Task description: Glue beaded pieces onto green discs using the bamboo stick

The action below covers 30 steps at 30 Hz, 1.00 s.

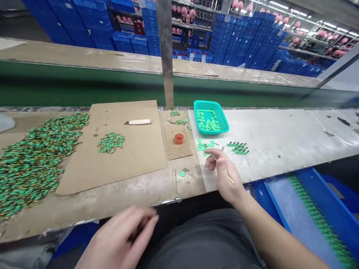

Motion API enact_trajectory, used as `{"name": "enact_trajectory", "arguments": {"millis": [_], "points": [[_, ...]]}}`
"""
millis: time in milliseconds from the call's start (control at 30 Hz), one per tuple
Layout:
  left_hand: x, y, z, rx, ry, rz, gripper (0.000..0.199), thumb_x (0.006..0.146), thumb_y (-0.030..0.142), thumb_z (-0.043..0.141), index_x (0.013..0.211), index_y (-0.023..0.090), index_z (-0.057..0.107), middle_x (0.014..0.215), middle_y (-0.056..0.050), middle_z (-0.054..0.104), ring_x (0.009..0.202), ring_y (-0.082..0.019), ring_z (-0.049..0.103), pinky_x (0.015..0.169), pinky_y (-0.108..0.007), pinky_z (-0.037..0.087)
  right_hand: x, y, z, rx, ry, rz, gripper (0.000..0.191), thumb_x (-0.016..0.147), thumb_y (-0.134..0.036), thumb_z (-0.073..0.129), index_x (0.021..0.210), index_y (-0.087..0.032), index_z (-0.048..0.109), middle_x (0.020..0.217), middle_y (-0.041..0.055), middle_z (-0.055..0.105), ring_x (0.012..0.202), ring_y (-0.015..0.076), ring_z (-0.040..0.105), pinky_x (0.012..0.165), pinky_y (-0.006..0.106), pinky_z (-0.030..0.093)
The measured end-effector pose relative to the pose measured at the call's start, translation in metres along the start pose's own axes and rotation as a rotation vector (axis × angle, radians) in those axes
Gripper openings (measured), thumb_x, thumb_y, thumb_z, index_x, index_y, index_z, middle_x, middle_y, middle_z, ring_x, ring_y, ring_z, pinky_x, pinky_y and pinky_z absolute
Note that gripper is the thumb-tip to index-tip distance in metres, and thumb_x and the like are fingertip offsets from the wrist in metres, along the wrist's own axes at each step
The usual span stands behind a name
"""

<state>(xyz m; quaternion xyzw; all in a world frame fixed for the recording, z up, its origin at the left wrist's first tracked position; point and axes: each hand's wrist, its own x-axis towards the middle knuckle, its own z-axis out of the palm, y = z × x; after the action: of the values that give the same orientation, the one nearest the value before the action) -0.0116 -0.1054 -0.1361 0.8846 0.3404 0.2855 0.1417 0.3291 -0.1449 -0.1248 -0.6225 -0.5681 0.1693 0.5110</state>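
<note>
My right hand (224, 172) holds a thin wooden stick (230, 179) over the white sheet, its fingers by loose green discs (202, 145). My left hand (126, 231) is low in front of the table edge, fingers curled; whether anything is between them is hidden. A single green disc (182, 173) lies between the hands on the table. Behind it, a small red cup (178, 138) stands on a brown pad (179, 152). A teal basket (226, 129) holds more green discs. Right of my right hand lies a cluster of green pieces with dark tips (239, 148).
A large heap of small green-and-gold pieces (36, 160) covers the left. On a cardboard sheet (140, 149) lie a smaller pile (111, 142) and a white-handled tool (138, 122). A metal post (165, 48) rises behind. Blue trays (297, 201) sit below right.
</note>
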Motion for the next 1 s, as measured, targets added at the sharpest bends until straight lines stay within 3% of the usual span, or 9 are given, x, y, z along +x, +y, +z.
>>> {"name": "enact_trajectory", "arguments": {"millis": [67,133,233,300,400,567,733,867,1000], "points": [[0.048,0.002,0.017,-0.052,-0.009,0.076,0.021,0.115,0.033,0.062,0.114,0.029,0.083,0.103,-0.002,0.082,0.092,-0.020,0.077,0.086,-0.031,0.061,0.003,0.001,-0.006,-0.005,0.047,-0.013,0.044,0.126,-0.051,0.042,0.132,-0.027,0.078,0.105,0.0067,0.079,0.095,0.0229,0.078,0.089,0.040,0.067],[0.085,0.000,0.034,-0.044,-0.036,0.139,0.026,0.115,0.030,0.062,0.129,0.030,0.084,0.108,-0.003,0.081,0.097,-0.020,0.075,0.088,-0.033,0.060,0.007,0.000,-0.009,-0.036,0.063,-0.006,0.034,0.124,-0.047,0.052,0.127,-0.027,0.080,0.113,0.0079,0.082,0.103,0.0242,0.079,0.097,0.042,0.067],[0.111,-0.006,0.056,-0.021,-0.133,0.181,0.030,0.114,0.030,0.061,0.133,0.033,0.085,0.110,-0.004,0.080,0.098,-0.022,0.072,0.088,-0.037,0.058,0.013,0.000,-0.012,-0.037,0.066,0.013,0.020,0.118,-0.035,0.066,0.128,-0.027,0.081,0.116,0.0075,0.085,0.108,0.0248,0.082,0.102,0.044,0.069],[0.111,-0.008,0.064,-0.006,-0.145,0.164,0.024,0.114,0.032,0.063,0.123,0.031,0.086,0.107,-0.004,0.080,0.097,-0.023,0.072,0.087,-0.039,0.056,0.015,0.000,-0.014,-0.008,0.057,0.027,0.021,0.117,-0.030,0.066,0.131,-0.028,0.083,0.113,0.0064,0.087,0.105,0.0236,0.085,0.099,0.042,0.071],[0.102,-0.005,0.065,0.034,-0.056,0.100,0.019,0.115,0.038,0.067,0.112,0.026,0.080,0.102,-0.004,0.080,0.093,-0.024,0.072,0.084,-0.040,0.055,0.020,0.001,-0.016,0.028,0.062,-0.021,0.025,0.120,-0.035,0.065,0.132,-0.030,0.086,0.106,0.0047,0.089,0.096,0.0231,0.086,0.092,0.043,0.074],[0.084,0.003,0.054,0.015,0.027,0.213,0.017,0.115,0.025,0.069,0.131,0.023,0.075,0.123,-0.006,0.087,0.111,-0.026,0.078,0.101,-0.042,0.055,0.045,-0.004,-0.012,0.005,0.110,-0.053,0.027,0.122,-0.042,0.065,0.116,-0.029,0.088,0.101,0.0035,0.089,0.094,0.0228,0.086,0.089,0.043,0.074],[0.074,0.001,0.057,0.038,-0.025,0.288,0.028,0.116,0.021,0.066,0.141,0.021,0.078,0.134,-0.005,0.089,0.127,-0.027,0.078,0.125,-0.048,0.048,0.090,-0.019,0.005,0.043,0.043,-0.032,0.011,0.116,-0.025,0.070,0.111,-0.026,0.080,0.104,0.0008,0.086,0.094,0.0173,0.087,0.089,0.032,0.074],[0.071,-0.001,0.063,0.042,-0.010,0.272,0.030,0.117,0.024,0.062,0.141,0.021,0.080,0.136,-0.004,0.088,0.126,-0.027,0.077,0.126,-0.047,0.046,0.116,-0.019,0.026,0.045,0.041,-0.135,0.013,0.117,-0.025,0.068,0.105,-0.026,0.075,0.102,-0.0018,0.082,0.087,0.0134,0.083,0.083,0.028,0.071],[0.068,-0.007,0.065,0.050,0.004,0.322,0.032,0.116,0.024,0.062,0.142,0.017,0.080,0.137,-0.007,0.088,0.125,-0.029,0.076,0.123,-0.047,0.047,0.120,-0.007,0.042,-0.062,0.020,-0.229,0.024,0.119,-0.035,0.070,0.097,-0.026,0.069,0.091,-0.0029,0.077,0.077,0.0125,0.076,0.071,0.028,0.063]]}}
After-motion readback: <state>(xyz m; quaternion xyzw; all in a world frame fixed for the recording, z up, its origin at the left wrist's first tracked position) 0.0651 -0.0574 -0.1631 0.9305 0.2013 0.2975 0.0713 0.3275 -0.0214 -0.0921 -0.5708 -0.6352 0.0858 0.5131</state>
